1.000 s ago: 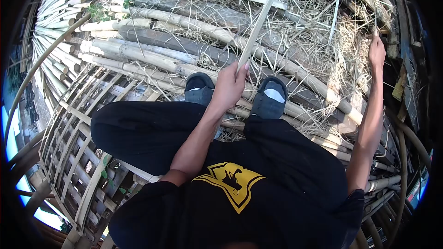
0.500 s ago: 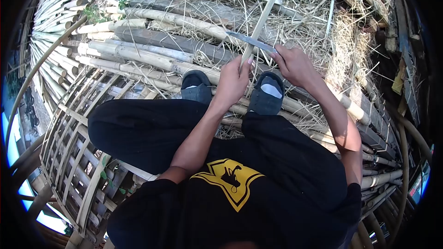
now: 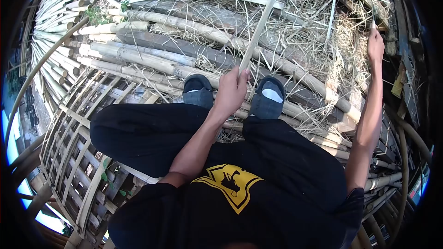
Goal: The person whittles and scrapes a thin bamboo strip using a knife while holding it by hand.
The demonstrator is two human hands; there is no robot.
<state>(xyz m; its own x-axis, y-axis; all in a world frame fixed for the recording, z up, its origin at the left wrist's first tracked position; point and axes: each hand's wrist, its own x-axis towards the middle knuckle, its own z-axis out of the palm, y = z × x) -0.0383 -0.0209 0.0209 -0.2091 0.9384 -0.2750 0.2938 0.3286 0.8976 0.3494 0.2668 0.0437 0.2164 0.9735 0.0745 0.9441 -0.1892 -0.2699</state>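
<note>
My left hand (image 3: 231, 90) is closed around the lower end of a flat, pale bamboo strip (image 3: 260, 30). The strip slants up and to the right, over the straw-covered poles. Far out to the right, my right hand (image 3: 376, 47) is closed on a knife (image 3: 373, 25), well apart from the strip. A light bit of the knife's handle shows above the fingers; its thin blade is hard to make out against the straw.
Bamboo poles (image 3: 138, 55) lie across the ground beneath dry shavings (image 3: 314, 32). A woven bamboo lattice (image 3: 76, 157) stands at the left. Two dark sandals (image 3: 266, 105) are on my feet. Stacked pole ends (image 3: 53, 71) fill the far left.
My right hand has swung the knife off the strip, outward to the right and up. The left hand still grips the strip, which has shifted slightly down and left.
</note>
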